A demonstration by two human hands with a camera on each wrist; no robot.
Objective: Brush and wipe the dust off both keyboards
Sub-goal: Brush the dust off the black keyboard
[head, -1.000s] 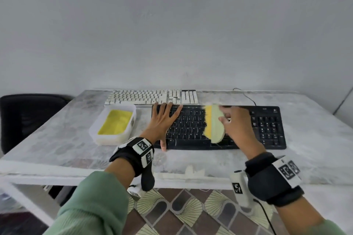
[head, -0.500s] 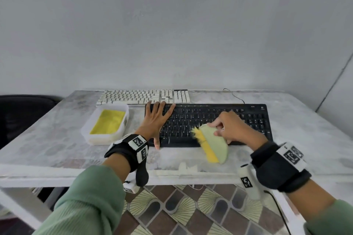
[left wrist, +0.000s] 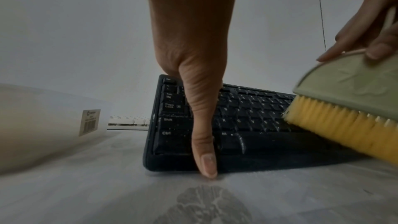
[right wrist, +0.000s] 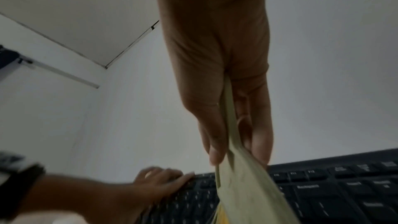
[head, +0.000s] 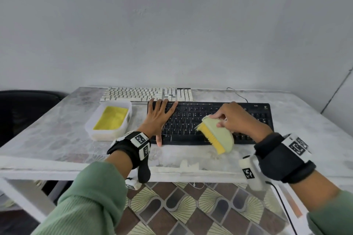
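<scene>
Right hand [head: 241, 120] has its fingers pinched around the pale green half-round brush with yellow bristles [head: 217, 135], tilted over the black keyboard's [head: 191, 120] front edge. Left hand [head: 156, 118] lies flat, fingers spread, on its left end; white keyboard [head: 145, 94] sits just behind.

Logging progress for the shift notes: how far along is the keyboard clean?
Early. In hand: the right hand grips the brush, yellow bristles on the black keyboard near its front edge, while the left hand lies flat on its left end. White specks show on its keys in the left wrist view. Left: the white keyboard sits untouched; the yellow cloth lies in its tub, so no wiping yet.
</scene>
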